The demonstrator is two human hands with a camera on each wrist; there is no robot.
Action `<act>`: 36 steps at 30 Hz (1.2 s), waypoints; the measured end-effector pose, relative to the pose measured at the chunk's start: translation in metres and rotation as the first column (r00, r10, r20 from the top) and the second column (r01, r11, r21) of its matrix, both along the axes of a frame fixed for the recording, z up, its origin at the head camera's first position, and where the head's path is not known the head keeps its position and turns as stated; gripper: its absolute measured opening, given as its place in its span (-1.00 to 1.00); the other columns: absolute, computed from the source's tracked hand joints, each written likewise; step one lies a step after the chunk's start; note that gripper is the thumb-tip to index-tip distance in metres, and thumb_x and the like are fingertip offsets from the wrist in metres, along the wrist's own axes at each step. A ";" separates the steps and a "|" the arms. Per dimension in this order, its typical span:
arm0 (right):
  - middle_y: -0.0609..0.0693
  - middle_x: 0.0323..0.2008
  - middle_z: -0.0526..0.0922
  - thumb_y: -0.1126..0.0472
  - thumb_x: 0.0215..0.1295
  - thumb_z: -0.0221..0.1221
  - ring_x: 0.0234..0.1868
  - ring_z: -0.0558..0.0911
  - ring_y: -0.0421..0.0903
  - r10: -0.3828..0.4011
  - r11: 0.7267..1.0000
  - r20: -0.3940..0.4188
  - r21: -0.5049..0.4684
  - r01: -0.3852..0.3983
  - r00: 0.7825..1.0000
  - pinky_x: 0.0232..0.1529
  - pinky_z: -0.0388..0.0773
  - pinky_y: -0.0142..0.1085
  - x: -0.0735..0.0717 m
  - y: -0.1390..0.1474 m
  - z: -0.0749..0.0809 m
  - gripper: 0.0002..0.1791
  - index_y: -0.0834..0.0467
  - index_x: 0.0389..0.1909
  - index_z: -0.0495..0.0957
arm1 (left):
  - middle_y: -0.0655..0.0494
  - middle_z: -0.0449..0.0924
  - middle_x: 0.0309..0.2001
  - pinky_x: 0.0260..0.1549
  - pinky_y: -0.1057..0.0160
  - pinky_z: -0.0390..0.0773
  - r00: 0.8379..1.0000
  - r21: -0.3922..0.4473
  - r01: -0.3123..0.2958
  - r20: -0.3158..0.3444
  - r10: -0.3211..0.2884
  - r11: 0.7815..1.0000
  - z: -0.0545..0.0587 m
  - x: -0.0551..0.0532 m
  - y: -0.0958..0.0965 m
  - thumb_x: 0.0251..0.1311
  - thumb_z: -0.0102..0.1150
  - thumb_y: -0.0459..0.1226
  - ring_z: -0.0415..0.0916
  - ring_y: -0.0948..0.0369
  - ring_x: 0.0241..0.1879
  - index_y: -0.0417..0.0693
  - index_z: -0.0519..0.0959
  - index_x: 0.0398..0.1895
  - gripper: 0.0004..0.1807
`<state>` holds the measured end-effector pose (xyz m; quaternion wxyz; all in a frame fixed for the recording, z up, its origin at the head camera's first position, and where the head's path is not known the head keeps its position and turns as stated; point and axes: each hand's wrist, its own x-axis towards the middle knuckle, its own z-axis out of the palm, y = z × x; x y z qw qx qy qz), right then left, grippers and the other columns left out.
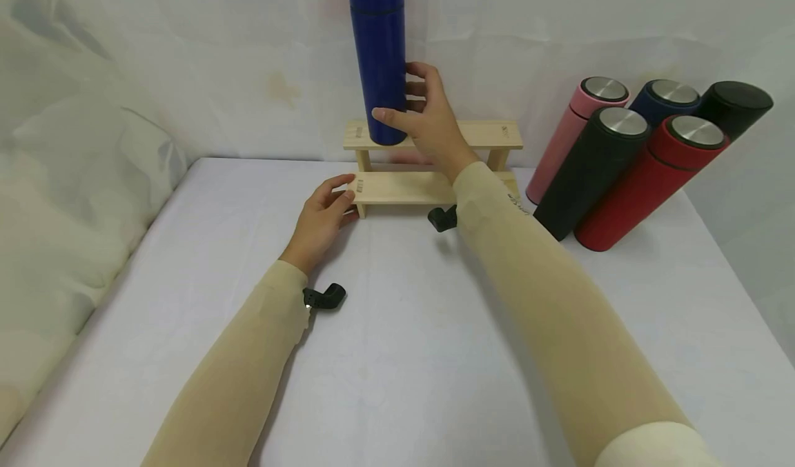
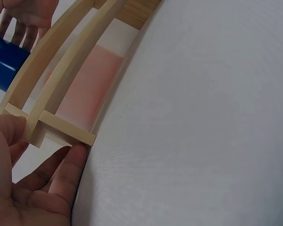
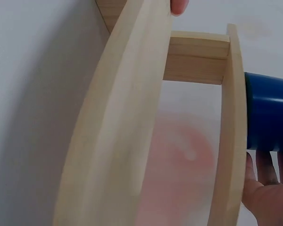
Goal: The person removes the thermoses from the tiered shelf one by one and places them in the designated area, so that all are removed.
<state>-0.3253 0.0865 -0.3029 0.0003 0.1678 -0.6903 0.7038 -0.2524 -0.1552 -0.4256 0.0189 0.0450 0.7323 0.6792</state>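
Note:
A glossy blue thermos bottle (image 1: 381, 60) is upright over the left part of the upper board of a two-step wooden stand (image 1: 404, 187). My right hand (image 1: 435, 118) grips the bottle low down, thumb in front and fingers behind its right side. In the right wrist view the bottle's base (image 3: 269, 113) comes right at the top board. At the stand's left end, my left hand (image 1: 319, 219) holds the lower step, with the thumb on the board's end. The left wrist view has fingertips (image 2: 78, 153) of that hand by the end piece below.
To the right stand several more bottles: a pink one (image 1: 568, 139), a dark blue one (image 1: 664, 101), a black one (image 1: 735, 108), a dark green one (image 1: 590, 170) and a red one (image 1: 652, 184). White cloth covers the table (image 1: 397, 356) and the wall (image 1: 217, 60) behind.

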 end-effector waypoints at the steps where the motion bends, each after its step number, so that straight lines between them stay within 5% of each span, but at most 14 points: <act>1: 0.01 0.41 0.43 0.15 0.29 0.59 0.35 0.51 0.01 -0.001 1.000 0.004 0.013 0.001 1.000 0.29 0.58 -0.19 0.000 0.000 -0.001 0.04 -0.12 0.64 0.15 | -0.18 0.51 0.36 0.27 0.07 0.65 1.000 0.000 0.003 -0.001 -0.003 1.000 0.000 0.000 0.000 0.72 0.10 -0.19 0.57 -0.04 0.30 0.06 0.47 0.57 -0.54; 17: 0.00 0.41 0.42 0.17 0.38 0.54 0.34 0.50 -0.02 -0.061 0.988 -0.020 0.139 0.064 0.998 0.33 0.51 -0.20 0.000 -0.003 0.003 0.06 -0.13 0.70 0.07 | -0.17 0.52 0.38 0.27 0.07 0.65 1.000 -0.010 0.012 0.005 -0.012 1.000 0.006 0.004 0.007 0.71 0.11 -0.18 0.57 -0.02 0.30 0.05 0.47 0.58 -0.53; 36: 0.01 0.35 0.45 0.19 0.31 0.59 0.28 0.52 0.00 -0.120 0.973 -0.065 0.190 0.131 0.991 0.31 0.51 -0.17 0.005 0.005 -0.003 0.06 -0.19 0.65 0.14 | -0.12 0.54 0.36 0.20 0.13 0.69 1.000 -0.013 0.012 0.012 -0.012 1.000 -0.002 0.002 0.011 0.71 0.12 -0.19 0.58 0.00 0.28 0.12 0.51 0.54 -0.57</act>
